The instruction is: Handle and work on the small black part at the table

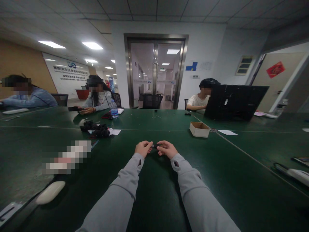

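Grey fabric sleeves (116, 196) reach toward twelve o'clock, where the left hand (144, 148) and right hand (168, 149) pinch a small dark object (155, 146) between them. A slack pinch could drop it onto the green tabletop (155, 196). An open white cardboard box (200, 131) at two o'clock and a jumbled black pile (95, 129) at ten obstruct neither hand.

Beyond the left hand (143, 149) and right hand (167, 149), the surface (145, 121) offers an open lane between the black gear (100, 131) on the left and the box (199, 131) on the right; a white rounded object (51, 192) obstructs the near left
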`<state>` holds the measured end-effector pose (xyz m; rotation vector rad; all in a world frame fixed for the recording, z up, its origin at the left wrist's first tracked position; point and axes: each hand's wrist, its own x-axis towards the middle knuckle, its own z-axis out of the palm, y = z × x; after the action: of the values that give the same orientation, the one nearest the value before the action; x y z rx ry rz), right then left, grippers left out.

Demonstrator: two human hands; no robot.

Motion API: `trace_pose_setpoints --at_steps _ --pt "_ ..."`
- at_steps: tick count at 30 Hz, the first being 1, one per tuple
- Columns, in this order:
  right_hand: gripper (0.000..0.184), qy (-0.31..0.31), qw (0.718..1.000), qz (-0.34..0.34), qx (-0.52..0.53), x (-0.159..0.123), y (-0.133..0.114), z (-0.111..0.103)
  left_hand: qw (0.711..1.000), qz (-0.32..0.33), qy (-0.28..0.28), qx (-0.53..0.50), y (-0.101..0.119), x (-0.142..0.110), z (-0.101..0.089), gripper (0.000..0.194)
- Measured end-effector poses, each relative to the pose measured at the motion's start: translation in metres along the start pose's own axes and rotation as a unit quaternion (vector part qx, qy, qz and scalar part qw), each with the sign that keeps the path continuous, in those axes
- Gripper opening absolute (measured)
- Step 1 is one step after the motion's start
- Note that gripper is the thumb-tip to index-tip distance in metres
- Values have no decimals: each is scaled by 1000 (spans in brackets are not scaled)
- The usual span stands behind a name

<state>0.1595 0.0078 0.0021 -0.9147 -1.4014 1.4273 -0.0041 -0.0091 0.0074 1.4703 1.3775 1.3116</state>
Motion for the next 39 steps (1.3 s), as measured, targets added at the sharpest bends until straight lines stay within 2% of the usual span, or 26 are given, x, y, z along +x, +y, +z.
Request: trace_pose_setpoints --at_steps 5,10,12,15,20,23,27,30,34,39 --pt "33 12 1000 16 20 2 0 0 999 8 -10 -31 -1 1 2 22" --pt "32 11 999 17 25 1 0 0 1000 -21 -17 5 1 0 0 36" --pt "32 8 999 15 27 1 0 0 999 -13 -15 25 1 0 -1 36" --pt "32 10 999 13 31 1 0 -1 999 20 -26 -7 1 0 -2 27" --pt "32 8 1000 16 25 1 1 -2 999 5 -40 1 0 0 -2 34" --pt "33 9 999 9 29 2 2 -2 998 41 -49 -8 0 0 -1 32" --pt "34 5 1000 9 27 2 2 -2 999 22 -40 10 0 0 0 32" --pt "35 4 1000 4 23 1 2 -2 997 59 -46 -7 1 -1 0 26" --pt "37 -1 1000 6 21 1 1 -2 999 16 -47 -14 3 -2 0 31" --pt "39 -4 1000 -2 18 1 2 -3 998 40 -46 -14 -1 0 1 31"
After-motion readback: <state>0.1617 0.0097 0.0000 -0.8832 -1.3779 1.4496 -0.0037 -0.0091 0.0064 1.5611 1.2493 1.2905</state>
